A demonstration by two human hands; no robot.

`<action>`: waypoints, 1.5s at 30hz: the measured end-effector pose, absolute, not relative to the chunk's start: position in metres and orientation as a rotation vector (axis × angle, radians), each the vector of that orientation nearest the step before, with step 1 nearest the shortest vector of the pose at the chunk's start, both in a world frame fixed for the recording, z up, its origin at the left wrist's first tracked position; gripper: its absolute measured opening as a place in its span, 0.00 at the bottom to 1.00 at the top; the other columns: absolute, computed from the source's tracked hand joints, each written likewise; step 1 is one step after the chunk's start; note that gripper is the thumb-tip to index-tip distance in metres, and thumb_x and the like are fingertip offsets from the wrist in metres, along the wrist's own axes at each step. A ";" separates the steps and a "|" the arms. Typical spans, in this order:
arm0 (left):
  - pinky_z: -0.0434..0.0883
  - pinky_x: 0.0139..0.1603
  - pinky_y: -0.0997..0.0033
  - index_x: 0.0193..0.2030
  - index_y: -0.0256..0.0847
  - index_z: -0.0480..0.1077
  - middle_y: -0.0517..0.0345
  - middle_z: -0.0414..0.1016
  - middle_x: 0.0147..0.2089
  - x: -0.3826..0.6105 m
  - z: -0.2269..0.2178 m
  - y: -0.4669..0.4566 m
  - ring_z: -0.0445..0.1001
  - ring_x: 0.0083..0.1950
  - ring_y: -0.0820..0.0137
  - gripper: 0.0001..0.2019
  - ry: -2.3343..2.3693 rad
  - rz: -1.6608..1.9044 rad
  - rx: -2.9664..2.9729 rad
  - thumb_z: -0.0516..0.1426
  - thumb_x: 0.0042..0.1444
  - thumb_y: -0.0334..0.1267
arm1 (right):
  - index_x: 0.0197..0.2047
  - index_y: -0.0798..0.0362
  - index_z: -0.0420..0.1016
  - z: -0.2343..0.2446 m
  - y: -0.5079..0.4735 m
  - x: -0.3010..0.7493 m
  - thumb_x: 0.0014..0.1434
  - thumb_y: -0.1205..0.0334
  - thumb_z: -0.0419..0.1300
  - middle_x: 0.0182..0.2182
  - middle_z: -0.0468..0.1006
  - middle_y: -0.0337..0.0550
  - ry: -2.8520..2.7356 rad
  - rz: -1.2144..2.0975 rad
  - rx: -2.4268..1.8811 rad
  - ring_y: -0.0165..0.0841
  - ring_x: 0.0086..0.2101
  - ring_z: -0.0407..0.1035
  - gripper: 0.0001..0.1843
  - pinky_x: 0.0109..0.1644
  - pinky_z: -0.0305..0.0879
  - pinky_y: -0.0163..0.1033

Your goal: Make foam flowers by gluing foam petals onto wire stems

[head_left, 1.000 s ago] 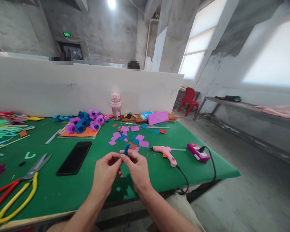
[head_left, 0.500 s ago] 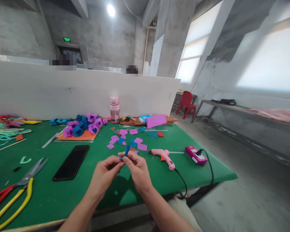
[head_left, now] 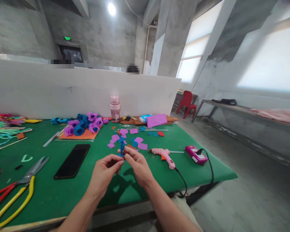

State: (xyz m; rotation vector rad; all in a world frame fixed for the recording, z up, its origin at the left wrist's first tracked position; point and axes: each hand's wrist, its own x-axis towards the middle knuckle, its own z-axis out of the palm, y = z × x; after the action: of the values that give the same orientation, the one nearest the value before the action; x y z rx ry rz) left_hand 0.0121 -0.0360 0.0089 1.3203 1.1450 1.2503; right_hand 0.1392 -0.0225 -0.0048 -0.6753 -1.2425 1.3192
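Pinched low in the fingertips of my left hand (head_left: 107,170) is a small blue paper flower piece (head_left: 122,147), standing upright. My right hand (head_left: 139,166) is curled about the same piece, its index fingertip against the back and its thumb close to the base; the exact contact is partly hidden. Loose purple paper petals (head_left: 142,146) and blue petals (head_left: 155,134) lie just beyond my hands. To the right of them rests a pink glue gun (head_left: 163,154), with a clear glue stick at its back end.
Purple power block (head_left: 196,155) with a black cord at right; black phone (head_left: 72,161) and open scissors (head_left: 26,182) at left. Finished blue and purple paper flowers (head_left: 83,124) lie on orange sheets. A pink bottle (head_left: 115,109) stands before the white partition (head_left: 87,93).
The blue piece has shifted slightly left and stands more upright, showing more of its length. My right thumb has loosened away from its front. The view has moved slightly.
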 end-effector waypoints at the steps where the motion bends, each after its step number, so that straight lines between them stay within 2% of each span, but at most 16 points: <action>1: 0.60 0.23 0.78 0.26 0.37 0.72 0.64 0.65 0.18 0.013 0.008 -0.036 0.61 0.22 0.77 0.08 1.134 1.250 1.297 0.61 0.43 0.40 | 0.47 0.49 0.73 -0.005 -0.022 0.139 0.52 0.55 0.59 0.43 0.76 0.43 -1.214 1.338 -0.696 0.35 0.45 0.68 0.19 0.53 0.60 0.44; 7: 0.63 0.24 0.76 0.24 0.36 0.72 0.61 0.67 0.20 0.017 0.001 -0.037 0.64 0.22 0.76 0.08 1.008 1.160 1.173 0.62 0.42 0.40 | 0.32 0.54 0.77 -0.004 -0.023 0.137 0.47 0.55 0.63 0.31 0.79 0.43 -1.120 1.325 -0.801 0.34 0.34 0.72 0.12 0.40 0.67 0.39; 10: 0.65 0.25 0.75 0.28 0.36 0.73 0.59 0.70 0.23 0.017 0.002 -0.037 0.66 0.24 0.74 0.09 0.982 1.092 1.172 0.62 0.43 0.40 | 0.30 0.54 0.76 -0.002 -0.025 0.140 0.48 0.56 0.62 0.27 0.78 0.41 -1.133 1.243 -0.869 0.32 0.29 0.71 0.10 0.34 0.66 0.36; 13: 0.66 0.28 0.75 0.33 0.37 0.73 0.58 0.73 0.27 0.012 0.006 -0.035 0.68 0.27 0.73 0.11 1.096 1.183 1.250 0.61 0.43 0.40 | 0.33 0.53 0.76 0.001 -0.028 0.146 0.52 0.58 0.59 0.29 0.78 0.41 -1.318 0.873 -1.006 0.33 0.31 0.71 0.08 0.37 0.66 0.38; 17: 0.64 0.29 0.78 0.29 0.38 0.71 0.62 0.70 0.25 0.002 0.009 -0.030 0.66 0.26 0.76 0.09 1.203 1.459 1.277 0.62 0.43 0.40 | 0.38 0.51 0.75 0.001 -0.030 0.155 0.57 0.62 0.54 0.33 0.77 0.43 -1.675 0.167 -1.114 0.34 0.37 0.69 0.09 0.44 0.61 0.40; 22: 0.62 0.29 0.78 0.26 0.37 0.69 0.63 0.65 0.23 -0.003 0.008 -0.027 0.63 0.26 0.77 0.09 1.079 1.489 1.176 0.61 0.44 0.40 | 0.39 0.53 0.73 -0.001 -0.032 0.157 0.60 0.64 0.52 0.31 0.76 0.45 -1.883 -0.179 -1.114 0.34 0.37 0.67 0.09 0.43 0.59 0.41; 36: 0.59 0.27 0.78 0.27 0.36 0.70 0.63 0.66 0.23 -0.003 0.005 -0.026 0.60 0.25 0.78 0.11 1.156 1.407 1.199 0.63 0.41 0.41 | 0.40 0.52 0.72 -0.003 -0.034 0.153 0.60 0.64 0.50 0.31 0.75 0.45 -1.985 -0.209 -1.084 0.34 0.37 0.66 0.10 0.45 0.58 0.41; 45: 0.60 0.28 0.78 0.26 0.36 0.68 0.64 0.64 0.22 -0.005 0.009 -0.026 0.62 0.25 0.78 0.10 1.044 1.385 1.117 0.62 0.42 0.40 | 0.38 0.50 0.74 -0.003 -0.031 0.155 0.58 0.64 0.53 0.32 0.77 0.43 -1.899 -0.022 -1.011 0.33 0.38 0.68 0.09 0.47 0.59 0.41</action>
State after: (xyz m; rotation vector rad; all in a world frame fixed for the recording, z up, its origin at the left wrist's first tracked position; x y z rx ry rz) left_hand -0.0050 -0.0265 0.0086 1.1171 1.0441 1.3852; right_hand 0.1548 -0.0315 -0.0026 -1.0111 -1.8989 -0.0223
